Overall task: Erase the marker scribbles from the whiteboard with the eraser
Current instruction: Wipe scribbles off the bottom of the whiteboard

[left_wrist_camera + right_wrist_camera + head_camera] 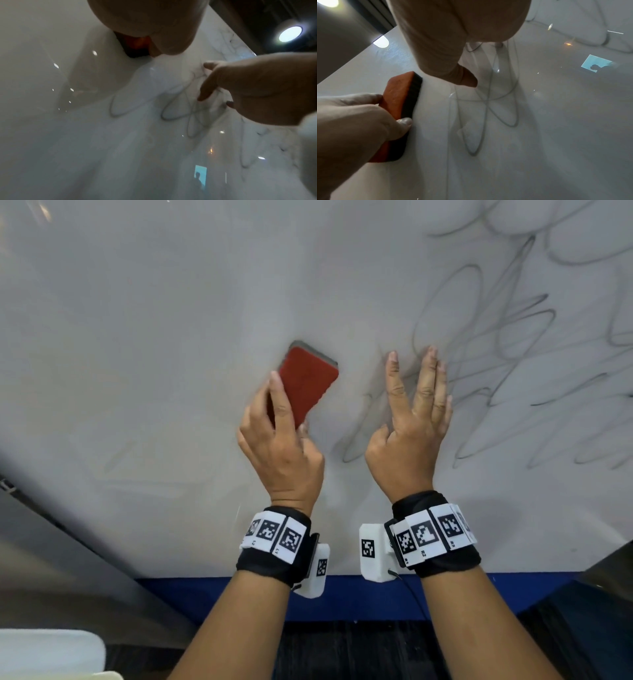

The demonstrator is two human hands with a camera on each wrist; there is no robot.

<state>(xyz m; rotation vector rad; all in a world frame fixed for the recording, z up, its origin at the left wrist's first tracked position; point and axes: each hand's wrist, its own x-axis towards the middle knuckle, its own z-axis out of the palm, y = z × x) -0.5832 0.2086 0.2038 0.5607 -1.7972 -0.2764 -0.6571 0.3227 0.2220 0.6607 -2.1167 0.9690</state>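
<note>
Reading across from the left, I see the whiteboard [137, 337] wiped nearly bare on that side, only faint smears left low down. My left hand [281, 446] grips the red eraser [306, 381], felt face pressed to the board, just beside the nearest loops. My right hand [411, 422] is spread, fingers straight, its fingertips [432, 354] resting on the board over the marks and holding nothing. Beyond it the scribbles [513, 337] cover the whole right side, up to the top corner. I judge about half done; the right half is all still to erase.
</note>
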